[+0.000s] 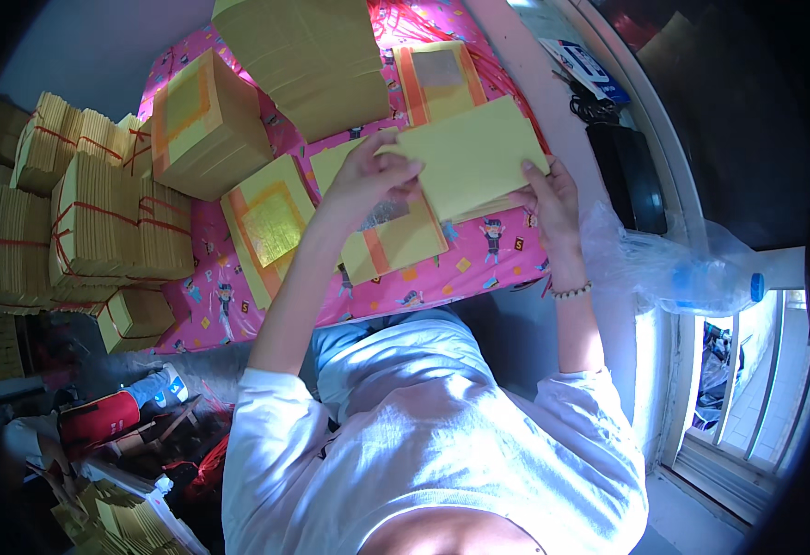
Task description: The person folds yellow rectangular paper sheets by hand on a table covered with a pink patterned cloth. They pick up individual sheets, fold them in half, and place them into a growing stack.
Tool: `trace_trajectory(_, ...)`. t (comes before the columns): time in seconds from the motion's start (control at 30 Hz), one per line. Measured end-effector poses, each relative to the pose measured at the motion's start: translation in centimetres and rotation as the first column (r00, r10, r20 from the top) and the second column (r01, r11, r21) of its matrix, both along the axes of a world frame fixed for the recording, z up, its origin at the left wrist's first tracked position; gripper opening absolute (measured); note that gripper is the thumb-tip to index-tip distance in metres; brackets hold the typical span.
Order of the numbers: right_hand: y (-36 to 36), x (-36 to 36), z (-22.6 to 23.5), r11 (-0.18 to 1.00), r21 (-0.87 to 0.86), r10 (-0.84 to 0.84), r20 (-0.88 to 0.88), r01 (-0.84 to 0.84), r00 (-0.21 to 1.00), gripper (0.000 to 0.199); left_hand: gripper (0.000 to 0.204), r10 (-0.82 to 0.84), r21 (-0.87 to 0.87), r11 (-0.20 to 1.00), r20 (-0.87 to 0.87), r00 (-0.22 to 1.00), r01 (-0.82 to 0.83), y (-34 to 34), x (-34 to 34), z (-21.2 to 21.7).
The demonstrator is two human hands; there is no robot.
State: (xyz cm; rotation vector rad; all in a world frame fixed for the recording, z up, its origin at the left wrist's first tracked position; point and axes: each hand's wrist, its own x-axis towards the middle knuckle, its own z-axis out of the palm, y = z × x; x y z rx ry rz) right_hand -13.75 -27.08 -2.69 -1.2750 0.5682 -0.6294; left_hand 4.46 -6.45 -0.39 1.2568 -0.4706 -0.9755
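Note:
My right hand (550,199) grips the right end of a plain yellow paper sheet (468,150), thumb on top. Beneath that sheet, more yellow paper edges (484,211) show. My left hand (370,176) is beside the sheet's left end, its fingers loosely bent and apart; whether they touch the paper I cannot tell. Under the left hand lies yellow paper with an orange band (405,242) and a silver patch, partly covered. To its left rests a pile of yellow paper with a gold square (271,227). Another pile with a silver patch (439,76) lies beyond the sheet.
Tall yellow paper stacks (308,69) (225,139) stand at the back of the pink patterned tablecloth (493,268). Bundles tied with red string (95,217) crowd the left. Red strands (423,18) lie at the back. A clear plastic bag (645,264) and a barred window (747,379) are on the right.

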Motion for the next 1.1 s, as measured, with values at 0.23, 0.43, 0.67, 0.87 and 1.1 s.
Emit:
trace_trajectory(0.23,-3.5,-0.3,-4.0,0.893,-0.419,-0.262,-0.184,0.166,0.947,0.025,0.039,0.064,0.088,0.993,0.214,0.975,-0.084,-7.2,0.3,-4.4)
trace_trajectory(0.43,-3.7,-1.1,-6.9,0.732,-0.677,-0.373,-0.314,0.069,0.873,0.029,0.039,-0.002,0.244,0.967,0.287,0.958,-0.072,-8.4,-0.4,-8.2)
trace_trajectory(0.67,-2.0,-1.3,-5.2,0.193,-0.979,-0.549,-0.168,-0.072,0.819,0.035,0.038,0.059,0.247,0.955,0.388,0.920,-0.166,-8.1,-1.2,-10.0)
trace_trajectory(0.87,-1.9,-0.9,-4.5,0.327,-0.937,-0.477,-0.277,-0.123,0.834,0.014,0.039,0.200,0.045,0.944,0.710,0.675,-0.327,-6.0,-1.5,-9.3)
trace_trajectory(1.1,-0.9,-0.1,-1.9,0.346,-0.935,-0.420,-0.085,0.073,0.903,0.011,0.032,0.013,0.216,0.954,0.660,0.751,-0.207,4.2,-3.4,-6.3)
